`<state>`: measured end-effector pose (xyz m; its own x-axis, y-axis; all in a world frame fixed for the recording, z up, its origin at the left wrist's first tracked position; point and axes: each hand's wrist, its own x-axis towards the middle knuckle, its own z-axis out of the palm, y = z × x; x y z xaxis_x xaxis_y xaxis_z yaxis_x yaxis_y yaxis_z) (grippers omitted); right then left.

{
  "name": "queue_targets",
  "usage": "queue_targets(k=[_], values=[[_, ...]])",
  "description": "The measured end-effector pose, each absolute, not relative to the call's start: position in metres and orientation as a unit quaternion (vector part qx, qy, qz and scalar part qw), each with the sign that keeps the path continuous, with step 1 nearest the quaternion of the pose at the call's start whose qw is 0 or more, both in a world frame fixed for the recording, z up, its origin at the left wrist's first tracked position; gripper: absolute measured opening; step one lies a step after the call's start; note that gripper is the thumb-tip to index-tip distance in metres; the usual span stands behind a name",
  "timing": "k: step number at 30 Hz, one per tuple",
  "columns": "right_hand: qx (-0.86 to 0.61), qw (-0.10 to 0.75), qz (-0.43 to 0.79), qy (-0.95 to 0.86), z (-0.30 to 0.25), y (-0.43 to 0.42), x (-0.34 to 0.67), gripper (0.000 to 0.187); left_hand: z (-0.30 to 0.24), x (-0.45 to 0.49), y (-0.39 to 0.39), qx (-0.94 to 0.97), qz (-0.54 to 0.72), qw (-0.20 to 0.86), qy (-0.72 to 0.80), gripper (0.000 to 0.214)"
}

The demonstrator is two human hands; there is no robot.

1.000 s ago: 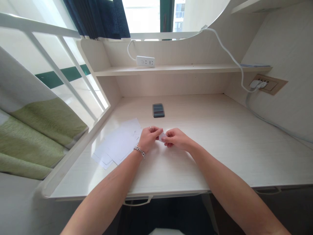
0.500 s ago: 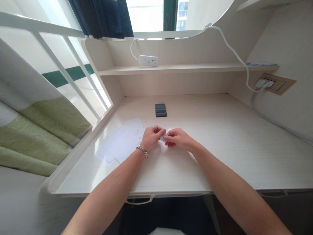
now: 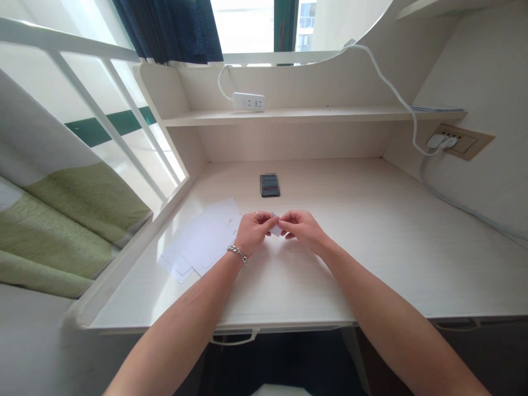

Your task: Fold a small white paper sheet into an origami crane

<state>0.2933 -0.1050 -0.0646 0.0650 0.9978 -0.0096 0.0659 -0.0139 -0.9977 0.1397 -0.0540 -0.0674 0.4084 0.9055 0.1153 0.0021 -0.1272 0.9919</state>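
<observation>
Pale wood runs all round me: a tabletop (image 3: pixel 371 247) set into an alcove, with a shelf (image 3: pixel 313 114) across the back and a bright window (image 3: pixel 243 25) above it at twelve o'clock. A dark blue curtain (image 3: pixel 173 27) hangs at eleven o'clock. A white power strip (image 3: pixel 248 102) lies on the shelf, and at two o'clock a wall socket (image 3: pixel 457 142) holds white plugs. Off to nine o'clock, past white rails, lies green and white bedding (image 3: pixel 70 220).

My two hands meet low over the middle of the tabletop. The left hand (image 3: pixel 253 231) and the right hand (image 3: pixel 303 228) come together fingertip to fingertip on a small white paper slip (image 3: pixel 275 226). Each grip is pinched nearly closed, thumb against forefinger, on its own end of the slip. The slip shows only as a sliver between my fingers, so I cannot tell its shape or whether it is folded, nor whether it touches the wood under it. My other fingers are curled in. A silver bracelet (image 3: pixel 237 253) sits on my left wrist and a ring (image 3: pixel 257 213) on a left finger.

Loose sheets (image 3: pixel 202 242) of white paper lie overlapping at nine o'clock from my hands, their near edge just beside my left hand. A dark phone (image 3: pixel 269 185) lies flat at twelve o'clock, apart from my hands and nearer the back wall.
</observation>
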Motion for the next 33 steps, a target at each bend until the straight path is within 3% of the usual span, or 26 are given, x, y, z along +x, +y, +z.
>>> queue_targets(k=[5,13,24,33], values=[[-0.529,0.544,0.458,-0.463,-0.063,-0.104,0.292,0.025,-0.069,0.139,-0.055,0.584,0.405,0.601,0.365,0.044],[-0.542,0.572,0.418,-0.453,-0.068,-0.101,0.293,0.026,-0.074,0.138,-0.055,0.646,0.352,0.579,0.351,0.035],[-0.507,0.572,0.442,-0.469,-0.071,-0.1,0.295,0.033,-0.069,0.141,-0.053,0.559,0.446,0.596,0.365,0.041],[-0.5,0.608,0.436,-0.437,-0.075,-0.097,0.296,0.034,-0.067,0.141,-0.055,0.551,0.451,0.611,0.345,0.047]])
